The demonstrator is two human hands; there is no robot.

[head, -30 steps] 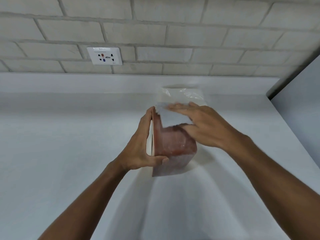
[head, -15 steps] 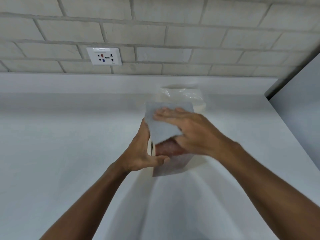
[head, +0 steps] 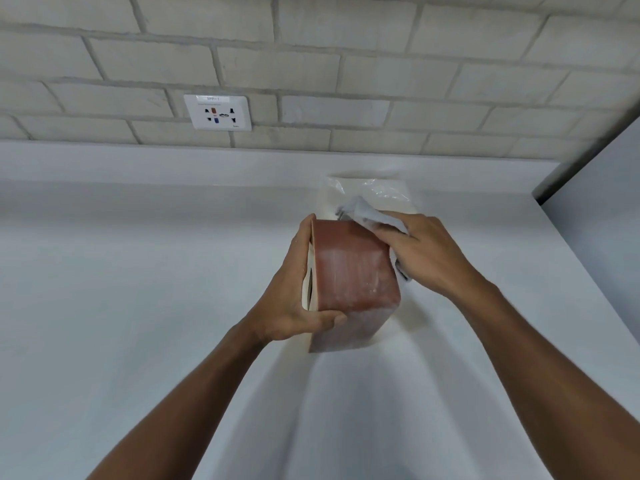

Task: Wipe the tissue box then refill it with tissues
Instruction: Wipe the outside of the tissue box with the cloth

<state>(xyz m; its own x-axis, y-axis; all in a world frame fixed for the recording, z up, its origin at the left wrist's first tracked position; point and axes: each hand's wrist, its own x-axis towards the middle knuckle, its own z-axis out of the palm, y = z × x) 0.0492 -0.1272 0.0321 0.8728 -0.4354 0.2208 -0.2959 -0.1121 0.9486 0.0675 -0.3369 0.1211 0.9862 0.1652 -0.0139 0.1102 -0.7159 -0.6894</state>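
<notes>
The tissue box is a reddish-brown block with flat faces and softly rounded corners. It stands on end in the middle of the view, over the white surface and tilted a little to the right. Its broad face has a dull sheen with pale streaks and specks. The left side is cream, with a dark slit showing along it. I cannot tell whether the lower end touches the surface.

The left hand grips the box from the left. Its palm lies against the cream side, the fingers reach up to the top corner, and the thumb is curled across the lower front. The right hand comes in from the right, its fingers bent over a crumpled pale grey cloth that it holds against the box's top right corner and right side. Both forearms are bare.

Just behind the box, a clear, crinkled plastic packet sits on the surface. The surface is smooth and matt. Behind it rises a wall of pale bricks with a white socket.
</notes>
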